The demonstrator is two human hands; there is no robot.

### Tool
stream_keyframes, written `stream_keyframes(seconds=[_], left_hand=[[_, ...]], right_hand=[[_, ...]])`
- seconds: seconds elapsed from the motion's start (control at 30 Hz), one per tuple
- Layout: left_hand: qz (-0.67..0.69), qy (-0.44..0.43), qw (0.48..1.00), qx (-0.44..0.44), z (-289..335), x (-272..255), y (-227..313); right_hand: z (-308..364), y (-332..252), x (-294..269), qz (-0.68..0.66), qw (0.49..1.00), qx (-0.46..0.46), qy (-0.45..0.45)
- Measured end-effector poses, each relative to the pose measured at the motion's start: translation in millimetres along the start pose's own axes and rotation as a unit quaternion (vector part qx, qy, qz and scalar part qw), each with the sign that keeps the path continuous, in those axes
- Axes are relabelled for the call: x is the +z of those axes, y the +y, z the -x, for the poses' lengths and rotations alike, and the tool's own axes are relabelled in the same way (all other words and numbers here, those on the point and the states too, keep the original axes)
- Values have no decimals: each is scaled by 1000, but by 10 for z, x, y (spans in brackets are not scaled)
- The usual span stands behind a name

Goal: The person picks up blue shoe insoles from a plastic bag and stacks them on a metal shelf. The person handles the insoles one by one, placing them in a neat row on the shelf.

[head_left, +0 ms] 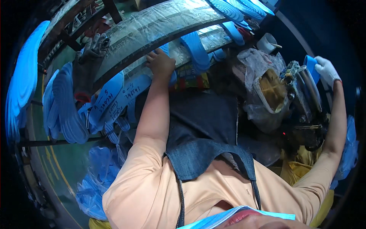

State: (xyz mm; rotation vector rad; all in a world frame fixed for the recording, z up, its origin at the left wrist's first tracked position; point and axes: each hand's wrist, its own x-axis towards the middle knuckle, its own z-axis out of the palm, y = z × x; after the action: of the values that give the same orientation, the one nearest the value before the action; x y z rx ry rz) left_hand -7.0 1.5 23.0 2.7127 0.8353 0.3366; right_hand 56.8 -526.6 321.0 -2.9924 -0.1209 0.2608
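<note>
My bare left hand point(162, 64) rests at the front edge of a long, plastic-covered shelf. Its fingers are apart, and a patterned blue insole point(164, 48) shows beside and partly beneath it. Far to the right, my right hand point(327, 70) wears a white glove with a red cuff. It is closed on a blue insole point(312, 68), held up at a dark machine point(303, 89) with a curved metal guard. Part of that insole is hidden behind the guard. Another blue insole point(194, 49) hangs over the shelf edge just right of my left hand.
The plastic-covered shelf point(164, 17) curves across the top. Blue insoles point(68, 103) hang in rows at left, some with handwriting. A dark glove point(89, 63) sits on a post. A clear bag point(263, 91), a white cup point(267, 42) and blue plastic bags point(97, 179) stand around me.
</note>
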Motion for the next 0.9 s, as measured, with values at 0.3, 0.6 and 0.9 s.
stream_keyframes(seconds=[0.3,0.6,0.9], left_hand=[[-6,-56,998,0,-33,-148,80],[5,-132,991,28,-116,-167,4],[43,-90,994,44,-105,-112,-89]], right_hand=[[-809,-1537,86,-290,909,-272,121],[-1721,-3302,950,56,932,-348,81],[-2071,-3478,1009,373,819,-367,235]])
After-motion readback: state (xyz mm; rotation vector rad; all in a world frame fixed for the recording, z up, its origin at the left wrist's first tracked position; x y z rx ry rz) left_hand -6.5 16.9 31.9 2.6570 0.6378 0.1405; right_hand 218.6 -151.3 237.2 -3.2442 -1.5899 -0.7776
